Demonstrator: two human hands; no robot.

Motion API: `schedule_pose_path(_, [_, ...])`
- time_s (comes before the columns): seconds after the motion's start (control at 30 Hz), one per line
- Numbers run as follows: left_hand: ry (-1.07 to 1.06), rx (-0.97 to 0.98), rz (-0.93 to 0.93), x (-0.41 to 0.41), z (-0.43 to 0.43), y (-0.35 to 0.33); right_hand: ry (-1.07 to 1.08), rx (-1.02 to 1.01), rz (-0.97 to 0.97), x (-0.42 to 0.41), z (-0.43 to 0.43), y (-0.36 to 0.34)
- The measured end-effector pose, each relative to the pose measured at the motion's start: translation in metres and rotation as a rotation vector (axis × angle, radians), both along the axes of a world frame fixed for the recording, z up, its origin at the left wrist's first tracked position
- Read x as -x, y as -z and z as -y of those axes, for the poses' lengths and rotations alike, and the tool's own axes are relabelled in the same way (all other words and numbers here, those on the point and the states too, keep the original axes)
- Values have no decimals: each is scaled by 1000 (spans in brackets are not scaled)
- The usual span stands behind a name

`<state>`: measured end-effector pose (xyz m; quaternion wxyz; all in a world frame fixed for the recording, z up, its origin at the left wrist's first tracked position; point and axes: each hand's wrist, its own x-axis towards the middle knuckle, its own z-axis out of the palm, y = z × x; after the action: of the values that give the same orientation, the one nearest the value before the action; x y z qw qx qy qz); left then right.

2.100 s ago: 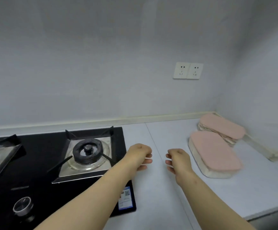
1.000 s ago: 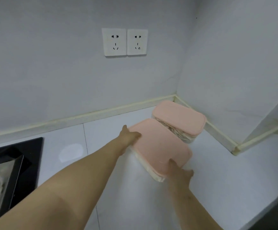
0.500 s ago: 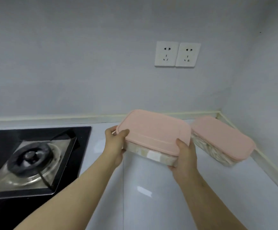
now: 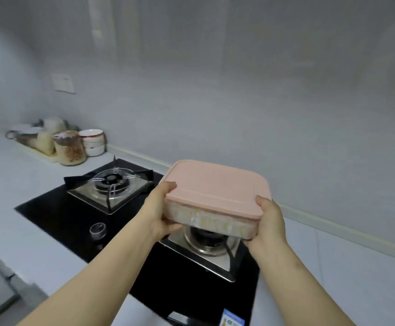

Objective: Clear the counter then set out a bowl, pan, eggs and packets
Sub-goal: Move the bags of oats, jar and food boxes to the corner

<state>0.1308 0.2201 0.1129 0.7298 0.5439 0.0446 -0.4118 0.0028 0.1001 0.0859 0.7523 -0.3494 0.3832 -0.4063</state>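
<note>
Holding container (image 4: 217, 184) lid-up, lengthwise between left hand (image 4: 160, 216) and right hand (image 4: 270, 225).

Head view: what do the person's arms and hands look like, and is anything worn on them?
The left forearm and right forearm are bare, with no sleeve as far as the frame reaches. The left hand and right hand are ungloved; no watch, bracelet or ring shows on the sides in view.

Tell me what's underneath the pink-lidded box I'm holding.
Below the pink-lidded box, which the left hand and right hand hold in the air, is a burner of the black hob. Only the burner's front part shows; the box hides the rest.
</note>
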Motion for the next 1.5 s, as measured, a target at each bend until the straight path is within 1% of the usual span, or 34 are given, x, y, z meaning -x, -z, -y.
schedule_pose_path(0.2, [-204,-5,-36,-115,-123,-7,-137,-21,-27,-142,-100,-2])
schedule_pose_path(0.3, [-288,-8,-8,-177,-185,-2,-211,-25,-46,-212,-154,1])
schedule_pose_path(0.47, [-423,-7,-15,-260,-252,5,-348,-55,-53,-315,-216,7])
schedule_pose_path(0.63, [-507,-29,-13,-354,-293,15,-416,-75,-56,-430,-251,17])
schedule_pose_path(0.8, [-490,-77,-19,-474,-315,28,-447,-53,-38,-555,-270,23])
schedule_pose_path(0.9, [-539,-81,-22,-543,-315,29,-490,-61,-38,-629,-278,24])
schedule_pose_path(1.03, [-636,-98,-14,-640,-322,39,-530,-78,-89,-718,-291,30])
schedule_pose_path(1.13, [-615,-114,18,-695,-323,47,-547,-105,-129,-765,-296,36])
schedule_pose_path(1.27, [-581,-129,52,-785,-322,63,-512,-101,-176,-845,-305,50])
schedule_pose_path(1.37, [-586,-114,4,-842,-324,71,-460,-96,-219,-901,-322,61])
schedule_pose_path(1.5, [-508,-103,-84,-916,-334,75,-410,-86,-228,-986,-351,65])
